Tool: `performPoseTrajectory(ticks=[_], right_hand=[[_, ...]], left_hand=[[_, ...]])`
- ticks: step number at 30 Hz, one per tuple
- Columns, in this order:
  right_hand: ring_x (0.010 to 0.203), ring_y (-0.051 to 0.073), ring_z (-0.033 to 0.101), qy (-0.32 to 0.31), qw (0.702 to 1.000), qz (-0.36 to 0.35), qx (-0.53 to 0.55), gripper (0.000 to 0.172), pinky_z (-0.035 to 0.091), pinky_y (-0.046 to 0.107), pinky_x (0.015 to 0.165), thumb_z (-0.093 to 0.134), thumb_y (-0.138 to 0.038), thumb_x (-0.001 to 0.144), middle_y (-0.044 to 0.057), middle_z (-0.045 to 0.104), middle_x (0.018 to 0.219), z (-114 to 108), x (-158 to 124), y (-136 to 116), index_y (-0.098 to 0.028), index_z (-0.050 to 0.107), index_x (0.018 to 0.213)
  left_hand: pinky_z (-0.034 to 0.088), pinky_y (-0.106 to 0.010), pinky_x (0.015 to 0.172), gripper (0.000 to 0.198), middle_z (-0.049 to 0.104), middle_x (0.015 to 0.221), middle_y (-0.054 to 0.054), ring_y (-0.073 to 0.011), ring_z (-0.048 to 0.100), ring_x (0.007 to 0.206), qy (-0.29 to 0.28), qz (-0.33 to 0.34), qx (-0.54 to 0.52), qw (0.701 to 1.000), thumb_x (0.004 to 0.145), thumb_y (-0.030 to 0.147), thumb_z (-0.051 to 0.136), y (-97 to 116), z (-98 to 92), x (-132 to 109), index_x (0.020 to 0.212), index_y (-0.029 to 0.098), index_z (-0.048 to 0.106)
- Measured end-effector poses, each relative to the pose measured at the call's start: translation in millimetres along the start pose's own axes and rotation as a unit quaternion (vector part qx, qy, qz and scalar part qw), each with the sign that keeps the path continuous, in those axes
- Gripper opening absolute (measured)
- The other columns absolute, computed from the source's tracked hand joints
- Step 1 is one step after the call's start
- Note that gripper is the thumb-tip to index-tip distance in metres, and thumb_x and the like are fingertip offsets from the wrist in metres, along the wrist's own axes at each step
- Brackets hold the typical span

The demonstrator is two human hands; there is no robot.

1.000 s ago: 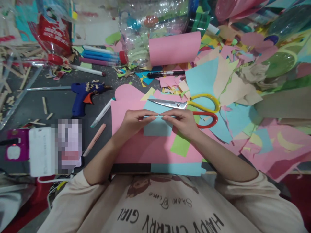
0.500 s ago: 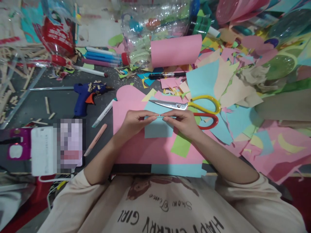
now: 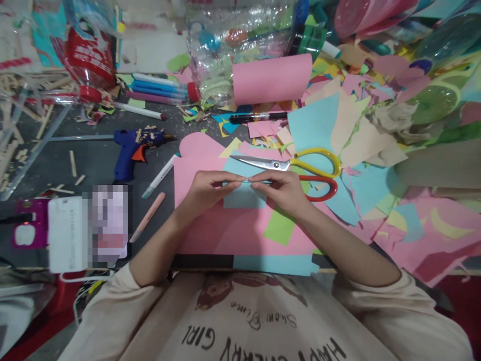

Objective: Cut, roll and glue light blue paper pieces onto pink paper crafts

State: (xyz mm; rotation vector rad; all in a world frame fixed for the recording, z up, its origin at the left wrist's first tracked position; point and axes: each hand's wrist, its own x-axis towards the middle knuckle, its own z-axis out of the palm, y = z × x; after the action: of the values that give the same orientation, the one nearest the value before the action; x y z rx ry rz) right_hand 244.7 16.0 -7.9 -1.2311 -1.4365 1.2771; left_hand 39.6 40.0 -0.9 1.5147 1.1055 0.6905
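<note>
A small light-blue paper piece [image 3: 244,198] lies over a large pink sheet [image 3: 225,230] at the middle of the table. My left hand [image 3: 206,190] pinches the blue piece's upper edge on the left. On the right, my right hand [image 3: 283,189] pinches that same edge. The fingertips of both hands almost meet along the top fold. Just behind my fingers lie scissors [image 3: 293,163] with one yellow and one red handle, blades pointing left. A green paper scrap [image 3: 278,226] sits under my right wrist.
A blue glue gun [image 3: 133,145] and markers [image 3: 158,86] lie at the left back. A pink paper roll [image 3: 271,77] and a black pen [image 3: 257,117] sit behind. Paper scraps [image 3: 361,140] cover the right side. A white phone-like device [image 3: 67,233] rests at the left.
Both hands stay pinched on the blue paper's top edge; the hands and paper have hardly shifted.
</note>
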Motion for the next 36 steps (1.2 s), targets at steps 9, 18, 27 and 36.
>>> performPoseTrajectory(ticks=[9, 18, 27, 36], right_hand=[[0.07, 0.017, 0.068, -0.008, 0.999, 0.043, 0.0, 0.025, 0.05, 0.028, 0.059, 0.077, -0.043, 0.074, 0.003, 0.077, 0.08, -0.5, 0.5, -0.2, -0.022, 0.076, 0.088], [0.066, 0.017, 0.067, -0.006, 1.0, 0.029, -0.006, 0.025, 0.052, 0.029, 0.062, 0.074, -0.046, 0.077, 0.003, 0.076, 0.073, -0.9, 1.1, -0.9, -0.021, 0.075, 0.072], [0.063, 0.016, 0.064, 0.017, 1.0, 0.003, -0.022, 0.024, 0.049, 0.028, 0.059, 0.072, -0.045, 0.079, 0.003, 0.075, 0.073, 1.3, 0.1, -1.1, -0.022, 0.075, 0.073], [0.056, 0.014, 0.059, 0.024, 0.999, 0.015, -0.027, 0.029, 0.044, 0.026, 0.053, 0.073, -0.047, 0.077, 0.001, 0.072, 0.063, 0.9, -0.8, -1.5, -0.021, 0.074, 0.066]], left_hand=[[0.051, -0.023, 0.058, 0.034, 0.08, 0.086, -0.006, -0.0158, 0.071, 0.069, 0.028, 0.023, 0.014, 0.999, 0.08, 0.052, 0.07, 6.2, 2.6, -2.9, 0.082, 0.02, 0.079], [0.046, -0.021, 0.055, 0.038, 0.078, 0.086, -0.006, -0.0134, 0.066, 0.066, 0.007, -0.006, 0.018, 1.0, 0.079, 0.055, 0.068, 3.4, 2.4, 0.4, 0.089, 0.018, 0.077], [0.043, -0.021, 0.047, 0.04, 0.078, 0.085, -0.004, -0.0093, 0.057, 0.049, -0.023, -0.03, 0.033, 0.999, 0.081, 0.057, 0.064, 4.0, 1.1, 1.0, 0.089, 0.02, 0.078], [0.046, -0.021, 0.055, 0.044, 0.078, 0.081, -0.004, -0.0143, 0.065, 0.065, -0.022, -0.028, 0.048, 0.998, 0.08, 0.06, 0.063, 4.1, -0.4, 2.0, 0.085, 0.019, 0.078]])
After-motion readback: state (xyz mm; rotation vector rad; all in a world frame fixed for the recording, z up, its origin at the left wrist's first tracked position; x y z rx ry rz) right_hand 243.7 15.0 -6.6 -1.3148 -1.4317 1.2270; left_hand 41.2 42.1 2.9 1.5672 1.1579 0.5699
